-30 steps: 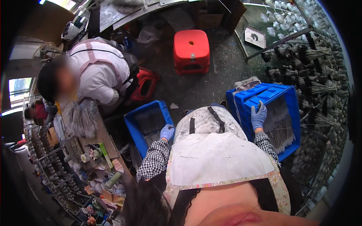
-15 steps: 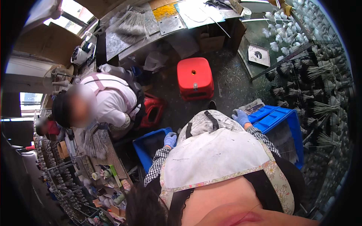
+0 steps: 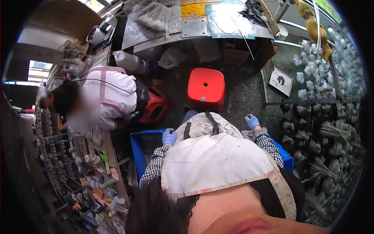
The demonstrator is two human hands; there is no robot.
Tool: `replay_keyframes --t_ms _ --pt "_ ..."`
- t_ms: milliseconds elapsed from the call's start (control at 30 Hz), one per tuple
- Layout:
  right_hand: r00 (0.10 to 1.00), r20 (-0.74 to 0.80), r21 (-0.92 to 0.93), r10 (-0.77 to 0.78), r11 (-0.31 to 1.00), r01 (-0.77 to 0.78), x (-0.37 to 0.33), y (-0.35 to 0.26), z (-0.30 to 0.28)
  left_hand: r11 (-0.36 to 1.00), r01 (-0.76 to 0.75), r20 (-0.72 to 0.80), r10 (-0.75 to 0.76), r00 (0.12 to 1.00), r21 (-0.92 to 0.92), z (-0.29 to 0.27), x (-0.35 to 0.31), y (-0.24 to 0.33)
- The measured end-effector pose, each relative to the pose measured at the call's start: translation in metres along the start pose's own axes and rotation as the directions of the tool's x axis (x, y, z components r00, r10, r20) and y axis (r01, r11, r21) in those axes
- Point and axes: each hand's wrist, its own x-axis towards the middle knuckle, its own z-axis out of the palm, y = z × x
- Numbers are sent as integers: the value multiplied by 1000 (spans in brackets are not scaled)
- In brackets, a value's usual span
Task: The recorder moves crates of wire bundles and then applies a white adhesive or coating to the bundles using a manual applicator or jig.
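My left hand (image 3: 169,137), in a light blue glove, is beside the white apron (image 3: 214,160) at the inner corner of a blue crate (image 3: 137,150). Its fingers are loosely bent, and I see nothing held in them. On the other side, my right hand (image 3: 252,121), gloved alike, hangs in the air ahead of a second blue crate (image 3: 287,158), which my sleeve and body largely cover. The right fingers are slightly curled and apart, with nothing between them. Straight ahead on the dark floor stands a red plastic stool (image 3: 205,93).
Left, a person in a white top (image 3: 117,91) sits on a red stool (image 3: 155,107) at a workbench. The far table (image 3: 194,28) bears wire bundles, a yellow patch and a white sheet. Racks of brush-like bundles (image 3: 331,134) line the right. A tray (image 3: 281,80) lies beyond my right hand.
The view has shifted as my body moved. My right hand has come away from the right crate, which my body now covers more. My left hand stays by the left crate.
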Motion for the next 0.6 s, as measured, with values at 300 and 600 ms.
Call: replay_keyframes --t_ms 300,600 --pt "989 118 -23 -90 995 94 -3 -45 36 998 0 -53 -3 999 -67 -39 16 -6" --pt "946 318 -135 57 991 -14 3 -135 57 1000 -11 -120 14 993 25 -84 73 -39"
